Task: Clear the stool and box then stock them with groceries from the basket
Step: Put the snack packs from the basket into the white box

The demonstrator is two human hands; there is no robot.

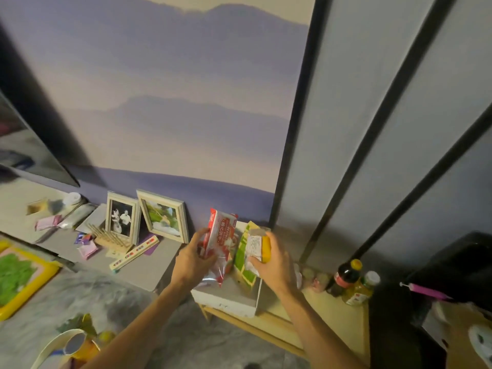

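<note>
White box point(226, 302) as landmark. Red packet point(221, 241) stands over its left half, long axis near upright, lower end down at the box. Left hand point(190, 258) grips it from the left, fingers curled round. Right hand point(277, 265), over the right half, holds a yellow packet point(259, 247), fingers curled, just beside an upright green packet point(243, 259).

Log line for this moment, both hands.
left hand: grips red packet | right hand: grips yellow packet | where: over white box | green packet: on box
</note>
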